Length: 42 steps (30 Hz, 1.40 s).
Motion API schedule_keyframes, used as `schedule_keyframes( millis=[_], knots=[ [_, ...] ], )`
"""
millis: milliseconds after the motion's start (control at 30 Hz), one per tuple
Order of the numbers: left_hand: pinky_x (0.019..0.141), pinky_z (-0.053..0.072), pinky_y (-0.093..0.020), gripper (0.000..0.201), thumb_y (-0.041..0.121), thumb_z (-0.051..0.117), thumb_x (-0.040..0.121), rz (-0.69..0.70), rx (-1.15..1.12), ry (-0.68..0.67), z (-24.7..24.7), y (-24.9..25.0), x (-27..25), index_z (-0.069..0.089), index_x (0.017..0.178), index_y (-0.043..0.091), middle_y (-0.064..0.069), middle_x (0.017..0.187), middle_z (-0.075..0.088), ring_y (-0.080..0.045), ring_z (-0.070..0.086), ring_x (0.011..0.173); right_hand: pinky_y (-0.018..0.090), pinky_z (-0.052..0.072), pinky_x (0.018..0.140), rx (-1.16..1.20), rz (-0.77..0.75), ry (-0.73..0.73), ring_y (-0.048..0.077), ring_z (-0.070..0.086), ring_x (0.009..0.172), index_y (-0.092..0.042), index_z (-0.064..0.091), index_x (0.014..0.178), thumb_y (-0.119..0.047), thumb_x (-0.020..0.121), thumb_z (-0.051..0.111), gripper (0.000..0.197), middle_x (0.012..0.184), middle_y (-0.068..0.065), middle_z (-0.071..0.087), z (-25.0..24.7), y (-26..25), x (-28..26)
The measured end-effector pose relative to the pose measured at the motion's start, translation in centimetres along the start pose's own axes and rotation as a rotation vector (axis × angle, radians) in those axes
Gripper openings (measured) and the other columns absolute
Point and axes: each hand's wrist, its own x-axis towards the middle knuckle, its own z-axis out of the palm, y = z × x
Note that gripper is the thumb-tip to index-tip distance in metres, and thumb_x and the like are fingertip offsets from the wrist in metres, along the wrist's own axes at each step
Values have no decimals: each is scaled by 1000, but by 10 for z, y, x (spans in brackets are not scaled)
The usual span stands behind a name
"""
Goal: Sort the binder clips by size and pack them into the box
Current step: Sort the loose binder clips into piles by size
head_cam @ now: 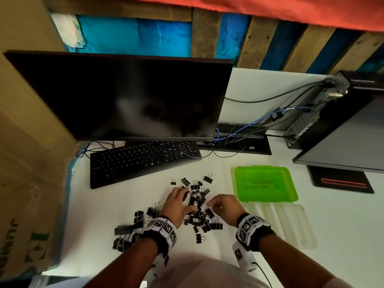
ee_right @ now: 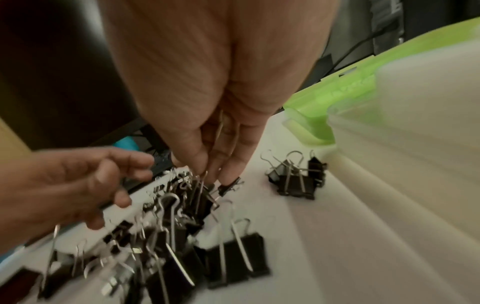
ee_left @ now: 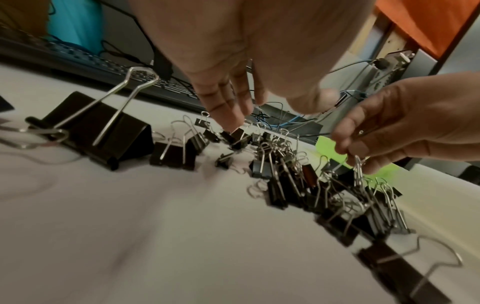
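Note:
A mixed pile of black binder clips (head_cam: 197, 213) lies on the white desk, with several large clips (head_cam: 126, 229) set apart at the left. My left hand (head_cam: 187, 199) hovers over the pile's far side, fingers reaching down towards small clips (ee_left: 233, 142) and holding nothing. At the pile's right side, my right hand (head_cam: 212, 203) pinches the wire handles of a binder clip (ee_right: 205, 197) and lifts it from the heap. To the right of the pile lies the green box (head_cam: 236, 179), open with no clips inside.
A clear lid (head_cam: 291, 223) is attached at the box's near side. Behind the clips are a black keyboard (head_cam: 143, 161) and a dark monitor (head_cam: 124, 96). A cardboard box (head_cam: 31, 163) flanks the left. Cables (head_cam: 239, 134) and a second monitor (head_cam: 342, 142) occupy the right.

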Motion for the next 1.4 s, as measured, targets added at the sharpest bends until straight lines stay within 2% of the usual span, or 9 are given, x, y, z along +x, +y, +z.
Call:
schedule_keyframes(
  millis=[200, 433, 533, 700, 833, 967, 1167, 1300, 1400],
  knots=[
    [107, 37, -33, 63, 34, 60, 88, -13, 59, -160, 8, 14, 3, 29, 142, 24, 3, 146, 28, -19, 45, 124, 14, 45, 52, 533, 145, 95, 21, 60, 69, -26, 62, 98, 11, 81, 54, 42, 92, 0, 55, -13, -3, 7],
    [103, 41, -25, 52, 18, 58, 90, 132, 24, -140, 12, 17, 8, 37, 137, 28, 12, 136, 33, -9, 47, 119, 38, 51, 76, 887, 201, 132, 22, 66, 75, -13, 58, 112, 8, 82, 61, 37, 89, 7, 59, -26, 7, 0],
    [103, 28, -13, 44, 11, 56, 90, 182, 76, 2, 6, 8, 6, 46, 129, 26, 15, 130, 37, 0, 39, 116, 36, 54, 79, 861, 180, 97, 28, 69, 76, -14, 57, 110, 10, 80, 64, 39, 83, 7, 63, -27, 12, -4],
    [105, 34, -20, 35, 10, 59, 87, 134, 231, 29, -4, -18, -8, 52, 119, 24, 11, 128, 39, -9, 41, 119, 32, 50, 65, 801, 184, 98, 20, 54, 64, -18, 61, 101, 18, 82, 48, 43, 77, 5, 60, -22, 18, -7],
    [108, 34, -23, 51, -3, 57, 83, 109, 337, -110, -4, -34, -18, 48, 126, 22, 6, 133, 36, -14, 39, 124, 18, 44, 63, 244, 60, -13, 13, 53, 68, -21, 60, 104, 5, 87, 45, 35, 80, 0, 60, -23, 20, -12],
    [108, 27, -17, 59, -3, 60, 81, 75, 318, -133, 2, -36, -22, 43, 132, 20, 4, 134, 35, -13, 37, 125, 24, 44, 81, -216, -5, -285, 16, 54, 95, -19, 58, 115, 3, 84, 47, 40, 107, 4, 56, -21, 17, -21],
    [105, 28, -12, 64, 4, 64, 82, 120, 144, -179, 15, -11, -24, 39, 134, 30, 13, 133, 32, -4, 37, 123, 22, 37, 76, -262, -108, -344, 24, 56, 98, -16, 62, 99, -1, 83, 55, 23, 100, 3, 51, -3, 11, -30],
    [104, 35, -20, 46, 15, 57, 84, 323, 182, -135, 22, 13, -28, 45, 125, 33, 15, 128, 37, -4, 36, 120, 25, 41, 81, -181, -89, -203, 24, 56, 95, -15, 58, 101, -4, 80, 61, 23, 108, 4, 49, 8, 13, -32],
    [96, 44, -31, 31, 30, 58, 88, 272, 275, -220, 29, 31, -28, 50, 118, 26, 8, 126, 44, -13, 48, 113, 29, 44, 86, -112, -65, -113, 22, 56, 97, -13, 55, 106, -6, 77, 66, 31, 113, 5, 49, 10, 13, -32]
  ],
)
